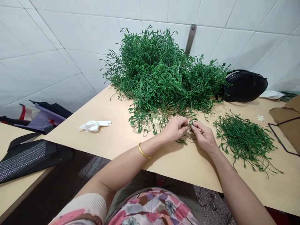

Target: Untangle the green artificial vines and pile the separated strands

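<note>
Forearms (127,167) slant inward; left hand (175,128) and right hand (204,136) nearly meet, both pinching green stems (192,121); a tangled green heap (161,72) lies just beyond them.

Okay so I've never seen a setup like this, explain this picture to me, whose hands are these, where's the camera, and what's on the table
There's no machine here: these are a person's own bare hands, seen by a camera on their head that looks forward and down. The left hand and right hand meet at a few thin green strands, pinched between them. On the table are a large green pile, a smaller green pile to the right, a black case, and something white and crumpled at left.
</note>
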Tool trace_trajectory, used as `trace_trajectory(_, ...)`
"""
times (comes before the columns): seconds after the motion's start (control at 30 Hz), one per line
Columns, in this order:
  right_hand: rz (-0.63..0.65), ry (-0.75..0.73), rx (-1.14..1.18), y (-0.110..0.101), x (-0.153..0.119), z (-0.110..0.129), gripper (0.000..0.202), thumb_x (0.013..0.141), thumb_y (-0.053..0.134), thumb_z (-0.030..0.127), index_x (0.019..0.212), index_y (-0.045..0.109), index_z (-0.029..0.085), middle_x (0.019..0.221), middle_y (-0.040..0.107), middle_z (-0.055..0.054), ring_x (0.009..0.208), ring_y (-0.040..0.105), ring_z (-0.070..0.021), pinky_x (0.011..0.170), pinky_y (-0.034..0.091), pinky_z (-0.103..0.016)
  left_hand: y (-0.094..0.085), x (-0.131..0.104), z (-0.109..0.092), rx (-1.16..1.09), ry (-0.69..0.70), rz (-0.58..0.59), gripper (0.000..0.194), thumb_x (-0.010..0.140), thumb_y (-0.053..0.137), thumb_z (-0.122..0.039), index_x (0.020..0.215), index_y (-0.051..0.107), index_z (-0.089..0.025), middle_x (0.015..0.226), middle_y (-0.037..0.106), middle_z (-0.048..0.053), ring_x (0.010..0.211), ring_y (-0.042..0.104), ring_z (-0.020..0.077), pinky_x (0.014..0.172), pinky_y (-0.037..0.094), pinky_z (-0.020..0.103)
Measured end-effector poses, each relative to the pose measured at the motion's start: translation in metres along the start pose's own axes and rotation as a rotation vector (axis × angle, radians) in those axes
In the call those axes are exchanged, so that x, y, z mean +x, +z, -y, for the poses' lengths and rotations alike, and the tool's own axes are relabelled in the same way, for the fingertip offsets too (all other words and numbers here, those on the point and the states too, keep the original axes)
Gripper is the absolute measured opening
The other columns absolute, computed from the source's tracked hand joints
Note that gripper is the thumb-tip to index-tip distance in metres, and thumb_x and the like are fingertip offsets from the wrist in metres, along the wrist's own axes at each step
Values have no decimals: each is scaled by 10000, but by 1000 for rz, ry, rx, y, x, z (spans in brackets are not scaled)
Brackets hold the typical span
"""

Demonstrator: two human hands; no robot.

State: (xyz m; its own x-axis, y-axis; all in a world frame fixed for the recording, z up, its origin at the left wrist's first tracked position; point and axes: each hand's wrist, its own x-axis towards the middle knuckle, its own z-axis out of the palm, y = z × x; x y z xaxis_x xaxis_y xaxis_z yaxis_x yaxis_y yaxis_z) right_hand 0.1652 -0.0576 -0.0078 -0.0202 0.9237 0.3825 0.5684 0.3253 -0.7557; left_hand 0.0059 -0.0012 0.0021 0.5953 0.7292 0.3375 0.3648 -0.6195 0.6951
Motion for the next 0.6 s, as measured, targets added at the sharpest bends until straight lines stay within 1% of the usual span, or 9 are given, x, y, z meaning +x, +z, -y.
trace_trajectory(0.07,-26,-42,-56,0,0,-2,190,865,468,346,767,549,206,661,537,-3,618,483,-145,592,385,-280,0,1,2,-138,-74,16,43,770,507,-162,753,547,-157,658,523,-21,664,473,108,644,398,241)
trace_trajectory(0.13,-56,-115,-141,0,1,-4,161,864,468,309,786,565,207,739,592,-31,710,533,-171,677,410,-311,0,3,5,-251,-132,4,53,749,512,-145,772,560,-150,657,525,-29,637,470,94,609,387,221)
trace_trajectory(0.17,-72,-152,-189,1,1,-5,153,864,466,291,792,571,208,764,606,-40,746,545,-182,713,412,-327,0,3,5,-274,-153,-13,73,743,517,-137,786,575,-146,680,543,-23,648,480,92,614,390,217)
trace_trajectory(0.2,-87,-185,-236,1,1,-7,150,866,463,276,795,576,207,778,614,-47,769,551,-190,741,411,-341,-1,3,5,-269,-166,-31,93,744,520,-133,800,594,-143,713,566,-14,670,493,94,630,396,218)
trace_trajectory(0.27,-106,-236,-323,2,1,-8,153,873,458,258,804,583,203,780,618,-55,785,552,-199,773,405,-361,-3,3,3,-184,-154,-40,121,770,518,-148,819,629,-141,759,598,5,711,511,103,673,403,231)
trace_trajectory(0.37,-142,-270,-405,1,0,-6,156,883,454,254,849,594,193,823,624,-74,828,552,-215,800,404,-379,-6,3,0,-27,-96,-3,180,826,488,-199,774,650,-144,706,589,10,709,499,116,686,383,250)
trace_trajectory(0.5,-226,-281,-393,0,-1,-1,203,869,474,248,1021,592,185,1040,605,-115,1012,532,-246,872,401,-401,-7,2,-1,41,-44,4,236,850,463,-224,707,634,-146,645,541,3,673,460,113,650,340,248)
trace_trajectory(0.57,-194,-283,-353,0,-1,0,240,870,475,252,1078,582,199,1108,601,-110,1060,517,-249,909,389,-414,-6,2,0,52,-15,6,249,857,454,-234,715,640,-148,653,540,7,672,456,114,648,335,247)
trace_trajectory(0.6,-165,-274,-324,0,-1,1,241,872,475,259,1082,583,209,1110,609,-101,1063,517,-248,917,389,-418,-5,2,1,51,0,8,253,862,450,-241,734,648,-150,662,544,10,677,460,115,650,339,245)
